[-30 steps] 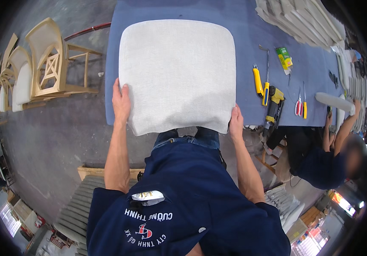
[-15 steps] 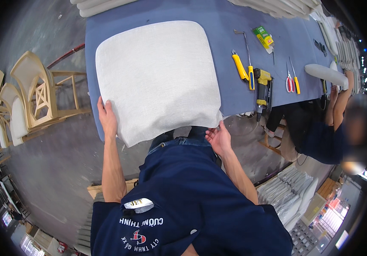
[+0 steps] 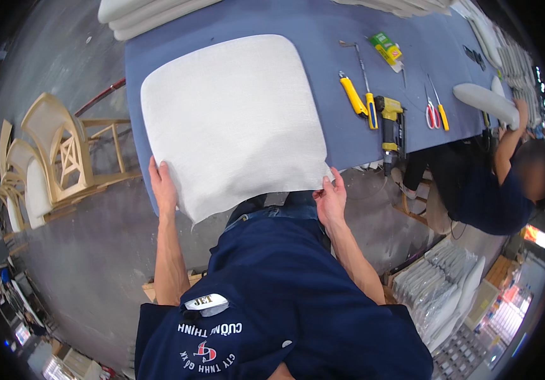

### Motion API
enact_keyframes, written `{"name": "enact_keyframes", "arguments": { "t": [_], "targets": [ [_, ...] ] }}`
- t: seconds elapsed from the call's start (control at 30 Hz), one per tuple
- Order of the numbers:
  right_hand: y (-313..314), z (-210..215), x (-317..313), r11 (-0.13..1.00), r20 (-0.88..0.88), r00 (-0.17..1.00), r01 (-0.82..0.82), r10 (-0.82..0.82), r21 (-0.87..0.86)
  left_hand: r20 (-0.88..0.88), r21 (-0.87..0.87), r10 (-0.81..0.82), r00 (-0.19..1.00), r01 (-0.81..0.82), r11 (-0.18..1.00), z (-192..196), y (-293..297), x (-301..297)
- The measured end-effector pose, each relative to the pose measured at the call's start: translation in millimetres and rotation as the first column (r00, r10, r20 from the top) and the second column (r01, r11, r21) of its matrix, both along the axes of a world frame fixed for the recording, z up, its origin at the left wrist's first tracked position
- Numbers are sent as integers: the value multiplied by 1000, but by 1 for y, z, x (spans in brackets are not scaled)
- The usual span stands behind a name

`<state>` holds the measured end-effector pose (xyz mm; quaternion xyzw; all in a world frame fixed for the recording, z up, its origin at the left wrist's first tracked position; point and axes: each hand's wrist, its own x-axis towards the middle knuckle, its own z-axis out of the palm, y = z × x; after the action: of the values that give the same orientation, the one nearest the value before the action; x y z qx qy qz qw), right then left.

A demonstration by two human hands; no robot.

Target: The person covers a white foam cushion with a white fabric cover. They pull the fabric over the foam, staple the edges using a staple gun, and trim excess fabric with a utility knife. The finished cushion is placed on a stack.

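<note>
We are gripping the white, rounded-square fabric seat cushion lying on the blue table: left hand at seven o'clock, right hand pinching the five o'clock corner. We are likely positioning it; shifting needs even pull.

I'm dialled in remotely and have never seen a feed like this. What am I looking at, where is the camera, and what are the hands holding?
There is no machine here: a person works with bare hands. The one picture comes from a fisheye camera on that person's head, looking down, so straight edges bend. The left hand and right hand grip the near corners of a white, rounded-square fabric cushion panel lying on a blue-covered table. To the right lie a yellow-handled tool, a yellow and black nail gun and scissors. A co-worker sits at the right; pale wooden chairs stand at the left.
</note>
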<state>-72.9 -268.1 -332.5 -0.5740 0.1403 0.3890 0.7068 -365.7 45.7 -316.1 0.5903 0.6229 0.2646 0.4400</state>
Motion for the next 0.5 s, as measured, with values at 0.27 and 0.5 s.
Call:
{"name": "enact_keyframes", "arguments": {
  "t": [0.27, 0.5],
  "targets": [
    [-5, 16, -10, 981, -257, 947, 186, -194, -57, 17, -121, 63, 998, -61, 991, -16, -29, -29],
    [18, 44, -26, 979, -465, 862, -176, 204, 103, 91, -270, 131, 987, -102, 957, 3, -63, -18]
  ]
}}
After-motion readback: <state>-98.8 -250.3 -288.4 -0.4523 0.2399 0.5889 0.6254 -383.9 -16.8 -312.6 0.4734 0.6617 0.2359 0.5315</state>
